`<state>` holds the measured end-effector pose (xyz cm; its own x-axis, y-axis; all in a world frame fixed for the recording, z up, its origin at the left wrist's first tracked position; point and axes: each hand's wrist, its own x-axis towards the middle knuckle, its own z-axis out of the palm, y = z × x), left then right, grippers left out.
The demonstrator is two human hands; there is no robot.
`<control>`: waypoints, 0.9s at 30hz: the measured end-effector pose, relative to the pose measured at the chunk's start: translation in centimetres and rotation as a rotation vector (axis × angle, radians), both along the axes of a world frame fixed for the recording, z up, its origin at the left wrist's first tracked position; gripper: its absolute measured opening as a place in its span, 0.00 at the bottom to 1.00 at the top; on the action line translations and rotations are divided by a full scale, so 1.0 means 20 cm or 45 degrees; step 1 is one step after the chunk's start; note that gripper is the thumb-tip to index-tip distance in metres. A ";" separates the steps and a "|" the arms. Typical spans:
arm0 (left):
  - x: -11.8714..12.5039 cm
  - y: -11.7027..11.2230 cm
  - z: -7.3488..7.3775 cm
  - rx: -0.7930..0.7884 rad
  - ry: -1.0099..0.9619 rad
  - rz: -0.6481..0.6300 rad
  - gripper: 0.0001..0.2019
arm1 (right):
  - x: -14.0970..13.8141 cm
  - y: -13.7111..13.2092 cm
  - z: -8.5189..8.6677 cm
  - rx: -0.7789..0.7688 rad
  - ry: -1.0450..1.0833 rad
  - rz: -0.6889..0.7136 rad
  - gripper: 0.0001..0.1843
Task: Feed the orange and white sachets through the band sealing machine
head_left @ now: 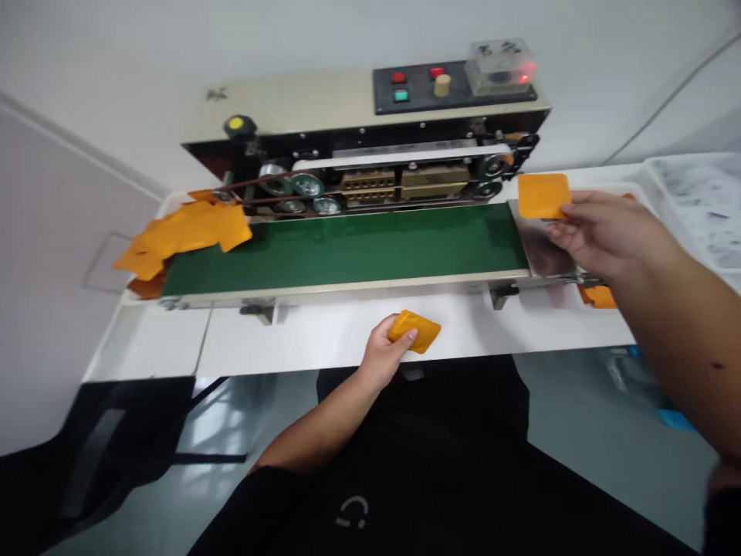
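My right hand (602, 232) pinches a flat orange pouch (543, 195) at the right end of the green conveyor belt (347, 247), just before the sealing machine (370, 139). My left hand (385, 351) grips a second, puffier orange pouch (415, 330) on the white table (324, 336) in front of the belt. Several sealed orange pouches (185, 232) lie piled at the belt's left end.
The machine's control panel (445, 83) with red and green buttons sits on top. Another orange pouch (599, 296) lies under my right wrist. A grey tray (700, 201) stands at the far right. A dark chair (104, 448) is at lower left.
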<state>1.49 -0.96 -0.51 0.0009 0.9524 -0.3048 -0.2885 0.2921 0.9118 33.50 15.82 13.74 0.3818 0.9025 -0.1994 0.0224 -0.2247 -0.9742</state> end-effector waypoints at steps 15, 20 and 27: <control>-0.03 0.03 -0.06 0.033 0.035 -0.033 0.21 | -0.12 0.14 0.08 -0.160 0.141 0.094 0.12; -0.03 0.03 -0.05 0.032 0.035 -0.038 0.22 | -0.17 0.13 0.09 -0.204 0.136 0.151 0.10; -0.04 0.03 -0.04 0.025 0.044 -0.053 0.24 | -0.16 0.10 0.05 -0.204 0.141 0.234 0.06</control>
